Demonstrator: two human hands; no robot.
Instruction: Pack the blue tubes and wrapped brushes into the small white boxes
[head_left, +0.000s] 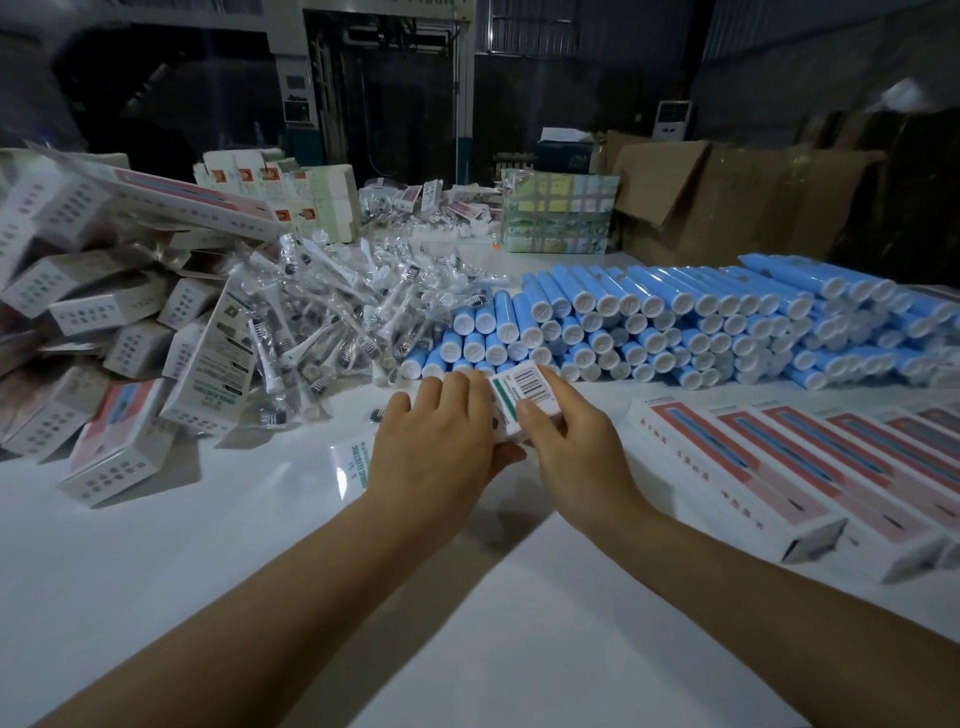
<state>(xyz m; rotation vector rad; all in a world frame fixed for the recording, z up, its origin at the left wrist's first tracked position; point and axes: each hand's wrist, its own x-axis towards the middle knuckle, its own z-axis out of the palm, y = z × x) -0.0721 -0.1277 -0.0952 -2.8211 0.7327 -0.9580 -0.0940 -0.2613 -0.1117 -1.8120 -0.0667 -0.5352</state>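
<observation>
From the head camera, both bare hands meet over the white table (156, 597) around one small white box (524, 402), which is lifted end-up so its barcode flap faces the lens; the left hand (436, 447) wraps it from the left with curled fingers and the thumb tucked beneath, hiding most of the box's body, while the right hand (576, 447) pinches the right edge between thumb and forefinger, its other fingers hidden behind the box. Just beyond them the blue tubes (675, 322) lie stacked in a long bank, white caps toward the viewer, running off the right edge. Left of that sits a heap of wrapped brushes (332, 312), their clear film glaring so single pieces are hard to separate. A tumbled pile of boxes (104, 332) fills the left, cut by the frame; flat pink-fronted cartons (779, 457) line the right. Brown cardboard cases (737, 192) stand behind in dimness where detail is lost
</observation>
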